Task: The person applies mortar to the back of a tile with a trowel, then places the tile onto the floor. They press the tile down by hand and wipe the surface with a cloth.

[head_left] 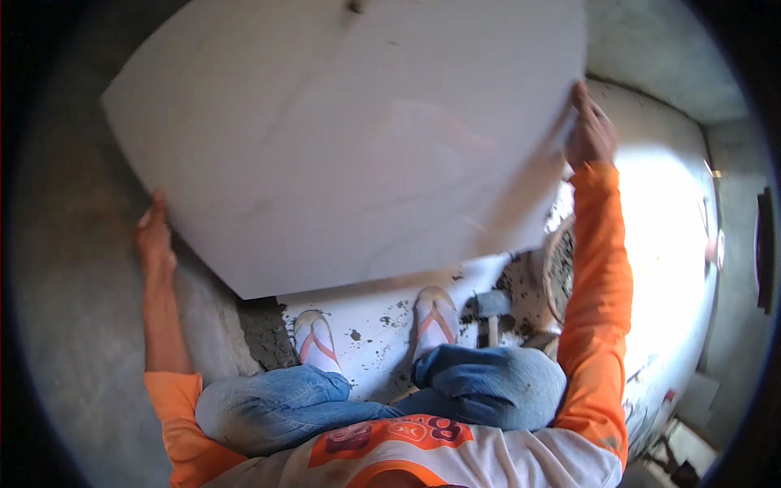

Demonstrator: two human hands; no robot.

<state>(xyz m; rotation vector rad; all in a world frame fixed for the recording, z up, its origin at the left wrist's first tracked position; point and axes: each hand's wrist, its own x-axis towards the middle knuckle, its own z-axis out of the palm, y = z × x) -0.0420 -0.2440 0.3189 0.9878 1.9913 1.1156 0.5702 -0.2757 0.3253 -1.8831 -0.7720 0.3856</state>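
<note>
A large white tile (350, 154) with faint grey veining fills the upper middle of the head view, raised above the floor. On its left edge my left hand (154, 233) is closed, fingers mostly tucked beneath. Higher up, my right hand (591, 134) grips the right edge, its thumb side along the rim. The tile's near edge hangs just beyond my feet and hides the floor under it. A small dark spot (355, 6) shows near its far part.
Between my sandalled feet, white flooring (370, 333) is spattered with mortar. A mallet (493, 304) lies by my right foot, beside a round pan of mortar (560, 272). Wet mortar (268, 333) lines the left side, next to a grey wall (89, 268). Bright light falls on white flooring (663, 244) at right.
</note>
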